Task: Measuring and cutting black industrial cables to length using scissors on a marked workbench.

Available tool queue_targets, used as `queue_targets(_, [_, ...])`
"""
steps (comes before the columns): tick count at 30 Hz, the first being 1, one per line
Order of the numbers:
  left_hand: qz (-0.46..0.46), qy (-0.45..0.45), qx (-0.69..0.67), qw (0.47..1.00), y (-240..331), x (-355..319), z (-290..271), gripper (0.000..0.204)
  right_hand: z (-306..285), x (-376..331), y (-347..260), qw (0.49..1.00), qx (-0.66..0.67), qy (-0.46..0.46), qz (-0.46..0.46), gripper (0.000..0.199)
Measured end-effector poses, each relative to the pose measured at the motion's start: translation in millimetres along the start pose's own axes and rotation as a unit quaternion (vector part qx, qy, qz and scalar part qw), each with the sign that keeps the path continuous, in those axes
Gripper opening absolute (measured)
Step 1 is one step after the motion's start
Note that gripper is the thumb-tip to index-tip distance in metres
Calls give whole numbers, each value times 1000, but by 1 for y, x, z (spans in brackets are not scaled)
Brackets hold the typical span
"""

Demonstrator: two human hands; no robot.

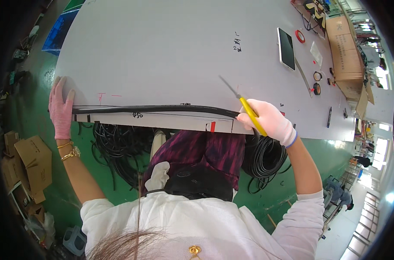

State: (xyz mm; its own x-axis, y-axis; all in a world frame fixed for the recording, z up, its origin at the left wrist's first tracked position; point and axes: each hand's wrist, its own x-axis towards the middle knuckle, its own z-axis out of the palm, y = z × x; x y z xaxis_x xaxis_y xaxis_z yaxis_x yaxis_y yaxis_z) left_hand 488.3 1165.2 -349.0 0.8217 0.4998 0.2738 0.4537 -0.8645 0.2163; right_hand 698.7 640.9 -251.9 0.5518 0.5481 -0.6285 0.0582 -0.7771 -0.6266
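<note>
A long black cable or tube (158, 109) lies along the near edge of the grey-white table (162, 56). My left hand (61, 104), in a pink glove, is at the table's left edge by the cable's left end. Its fingers stretch out and its thumb stands apart. In a pale glove, my right hand (270, 121) is closed around a yellow-handled utility knife (252, 115), whose long blade points up and left over the table. The same hand is at the cable's right part, its fingertips against it. Part of the cable there is hidden by the hand, and a piece bends down below it.
Coils of black cable (266, 160) hang or lie below the table edge, with another heap (119, 143) to the left. A tablet (286, 48), red tape roll (299, 36), black tape roll (317, 89), metal ruler (304, 78) and marker (329, 117) lie on the right; a cardboard box (345, 50) stands beyond.
</note>
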Motion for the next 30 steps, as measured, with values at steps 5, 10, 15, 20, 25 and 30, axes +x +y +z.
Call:
queue_targets(5, [8, 8, -11, 1000, 1, 0, 1, 50, -1, 0, -3, 1000, 11, 5, 24, 30])
queue_targets(10, [-2, 6, -4, 1000, -2, 0, 2, 50, 0, 7, -10, 983, -186, 2, 14, 36])
queue_targets(15, [12, 13, -11, 1000, 0, 1, 2, 50, 4, 10, -10, 957, -290, 18, 26, 43])
queue_targets(20, [8, 13, -8, 1000, -2, 1, 2, 50, 6, 12, -12, 948, -316, 13, 43, 44])
queue_targets(25, [5, 10, -12, 1000, -2, 0, 3, 50, 9, 12, -13, 942, -332, 7, 57, 46])
queue_targets(30, [6, 11, -6, 1000, -2, 0, 2, 50, 14, 10, -17, 930, -359, 22, 72, 45])
